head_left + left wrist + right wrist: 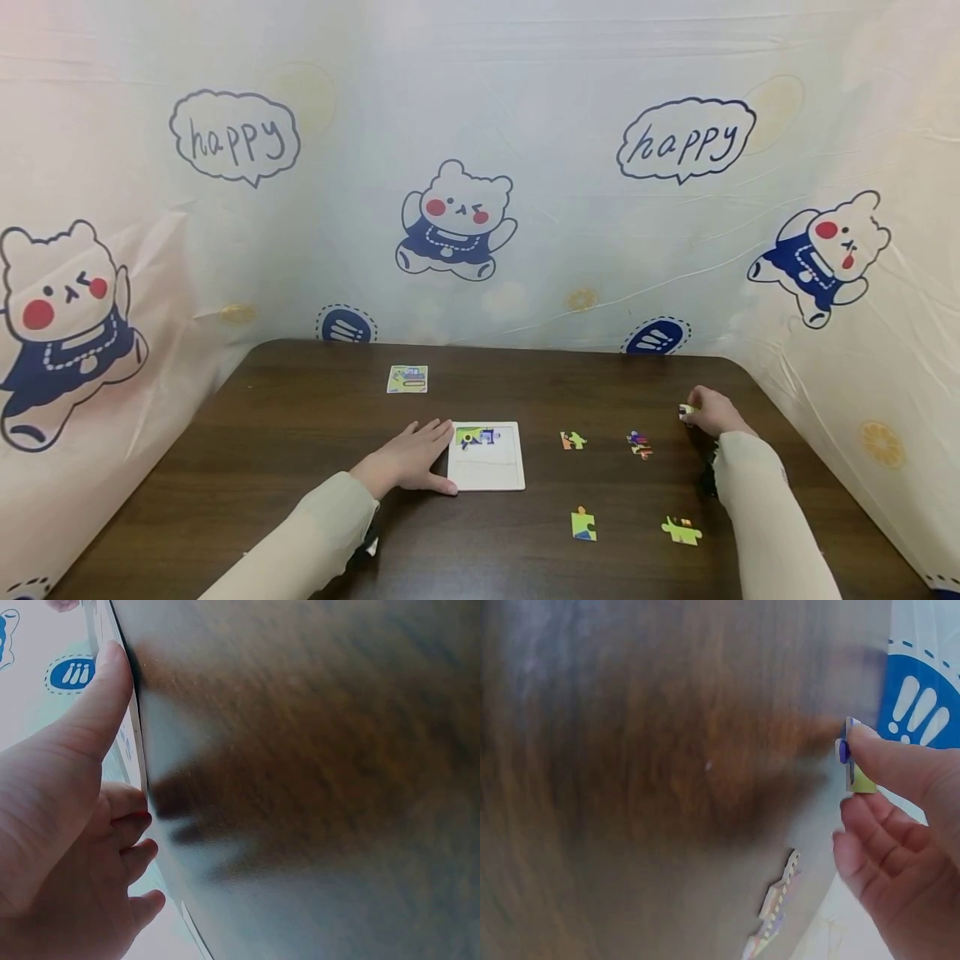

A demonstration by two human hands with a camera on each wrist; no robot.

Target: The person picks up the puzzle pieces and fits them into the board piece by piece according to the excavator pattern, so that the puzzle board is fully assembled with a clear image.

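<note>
Pale cloth (555, 250) printed with bears and the word "happy" hangs behind and to both sides of a dark brown table (315, 408). On it, the head view takes in the whole spread: a white puzzle tray (486, 477) near the middle, with a patch of coloured pieces (476, 437) in its upper left part, and a small picture card (407, 379) farther back to the left. Right of the tray lie a green and orange piece (573, 440), a purple and red piece (640, 444), a green and blue piece (583, 524) and a wide green piece (682, 531), all apart from one another.

The left hand (411, 457) is spread wide at the tray's left side. Its own wrist view shows what the head view cannot: the thumb lying along the tray's edge.

At the far right, the right hand (712, 411) pinches a small puzzle piece (686, 412). From above, little of it shows; the right wrist view reveals purple and yellow-green on it, gripped under the thumb, the other fingers bent below. Whether it touches the table, I cannot tell.
</note>
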